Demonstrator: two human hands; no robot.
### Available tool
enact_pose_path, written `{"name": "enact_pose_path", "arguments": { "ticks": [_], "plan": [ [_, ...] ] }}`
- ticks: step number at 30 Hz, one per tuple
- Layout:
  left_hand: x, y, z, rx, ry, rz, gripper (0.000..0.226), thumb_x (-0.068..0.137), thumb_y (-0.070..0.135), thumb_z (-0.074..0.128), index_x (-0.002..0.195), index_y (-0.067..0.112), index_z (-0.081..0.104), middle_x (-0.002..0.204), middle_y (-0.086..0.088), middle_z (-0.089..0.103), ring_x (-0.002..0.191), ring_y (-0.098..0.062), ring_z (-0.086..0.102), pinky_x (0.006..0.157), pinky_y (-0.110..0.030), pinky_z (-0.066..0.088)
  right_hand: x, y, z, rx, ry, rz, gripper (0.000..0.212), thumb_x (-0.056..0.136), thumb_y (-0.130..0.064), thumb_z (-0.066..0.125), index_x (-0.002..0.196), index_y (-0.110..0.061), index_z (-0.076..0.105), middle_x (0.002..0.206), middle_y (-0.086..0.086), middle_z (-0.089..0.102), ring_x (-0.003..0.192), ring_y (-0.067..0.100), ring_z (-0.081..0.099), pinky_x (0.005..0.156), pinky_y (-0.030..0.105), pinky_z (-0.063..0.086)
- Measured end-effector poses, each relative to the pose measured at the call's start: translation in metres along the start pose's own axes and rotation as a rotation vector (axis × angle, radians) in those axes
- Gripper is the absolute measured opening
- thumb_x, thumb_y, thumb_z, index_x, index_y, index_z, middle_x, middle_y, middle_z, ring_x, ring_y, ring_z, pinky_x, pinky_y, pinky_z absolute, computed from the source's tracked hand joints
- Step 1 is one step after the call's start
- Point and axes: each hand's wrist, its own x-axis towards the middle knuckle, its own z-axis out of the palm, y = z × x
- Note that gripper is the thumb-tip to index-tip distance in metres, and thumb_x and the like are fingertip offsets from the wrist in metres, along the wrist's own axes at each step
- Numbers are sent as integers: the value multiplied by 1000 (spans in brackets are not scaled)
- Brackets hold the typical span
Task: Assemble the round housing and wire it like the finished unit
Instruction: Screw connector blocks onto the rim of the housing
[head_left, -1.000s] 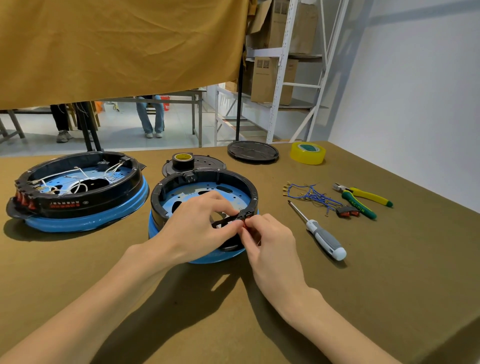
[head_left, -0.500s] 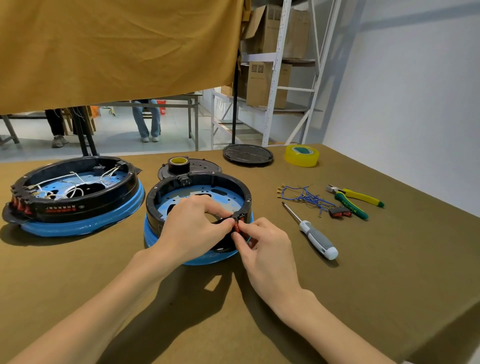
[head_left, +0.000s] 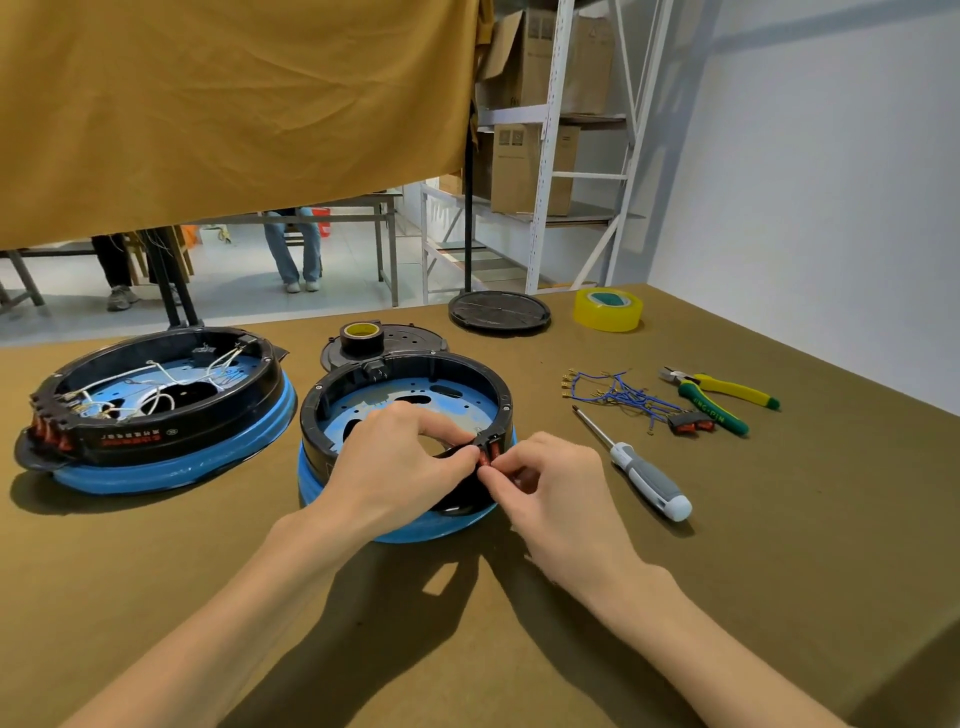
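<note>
Seating the small red rocker switch (head_left: 488, 457) squarely matters: the right hand (head_left: 550, 488) pinches it at the near rim of the unwired black-and-blue round housing (head_left: 405, 395) mid-tabletop, while the left hand (head_left: 395, 462) grips that rim (press evenly, probably).

Both hands are crowding the near rim of the round housing (head_left: 406, 400), blocking approach from the front. The finished unit (head_left: 156, 400) is sitting just beside it on the left, narrowing that gap. To the right, a screwdriver (head_left: 636, 467), blue wires (head_left: 618, 392) and pliers (head_left: 719, 400) are lying across the table (head_left: 779, 545), leaving bare cloth nearer the person.
</note>
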Motion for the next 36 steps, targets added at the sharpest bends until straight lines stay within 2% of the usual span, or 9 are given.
{"name": "enact_pose_path", "arguments": {
  "ticks": [4,8,13,21,25,32,36],
  "plan": [
    [-2,3,2,8,33,4,13,85,51,73,90,42,80,78,32,69,89,13,62,73,-14,49,-6,-5,9,-64,31,-17,14,98,-27,67,107,-22,77,93,-11,63,84,2,57,73,12,45],
    [-1,5,5,17,76,-19,14,86,49,74,86,38,81,79,27,71,85,6,63,74,-17,48,-10,-6,14,-37,78,-9,12,99,-25,67,105,-19,75,94,-8,61,84,5,58,74,15,49],
    [0,8,8,19,89,-62,12,86,47,74,82,38,81,76,27,70,86,5,62,75,-22,49,-12,-4,16,-35,78,-50,9,98,-20,68,104,-15,73,95,-9,58,80,0,53,74,7,46],
    [-3,12,14,92,195,-54,14,86,47,74,79,37,80,75,23,69,80,2,62,66,-16,44,-10,2,14,39,63,-21,9,98,-21,68,104,-16,74,94,-11,58,82,-4,54,74,8,43],
    [-2,10,12,71,160,-45,15,85,48,73,78,37,80,73,26,67,82,2,63,68,-17,45,-12,3,17,70,66,11,10,98,-23,68,105,-19,74,94,-15,58,81,-4,55,73,8,45],
    [-3,6,12,66,173,-17,14,87,46,73,80,37,80,70,34,58,80,10,58,66,-11,36,-11,11,19,195,68,70,11,93,-27,75,103,-25,75,96,-17,65,81,1,62,66,15,51],
    [1,1,4,4,49,-11,12,88,47,72,84,40,80,81,30,68,87,10,61,70,-14,42,-8,14,20,278,73,119,8,91,-29,77,99,-27,75,93,-17,67,77,5,63,64,18,51]
  ]
}}
